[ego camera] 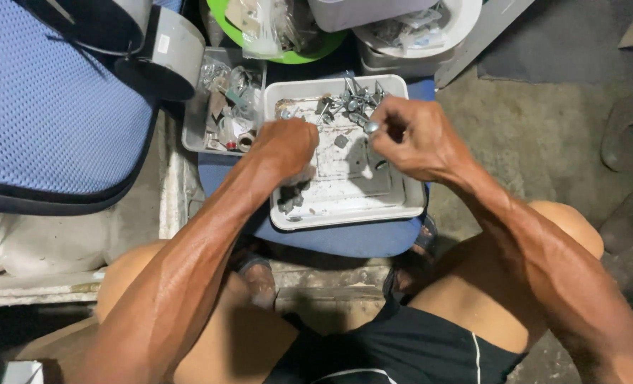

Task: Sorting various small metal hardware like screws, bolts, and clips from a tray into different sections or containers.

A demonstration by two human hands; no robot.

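A white rectangular tray (394, 206) rests on a blue stool (345, 238) in front of me. A heap of metal screws and bolts (355, 99) lies in its far end, and several dark bits (291, 200) lie near its front left corner. My left hand (284, 146) is curled over the tray's left side, fingers closed on a small metal piece that is mostly hidden. My right hand (412, 139) hovers over the tray's right part and pinches a small shiny metal part (371, 127) between thumb and fingers.
A grey tray of mixed hardware (220, 107) sits left of the white tray. A green bowl with bags (281, 32) and a white tub (430, 28) stand behind. A blue mesh cushion (53, 107) fills the left. Concrete floor (544, 135) lies to the right. My bare knees are below.
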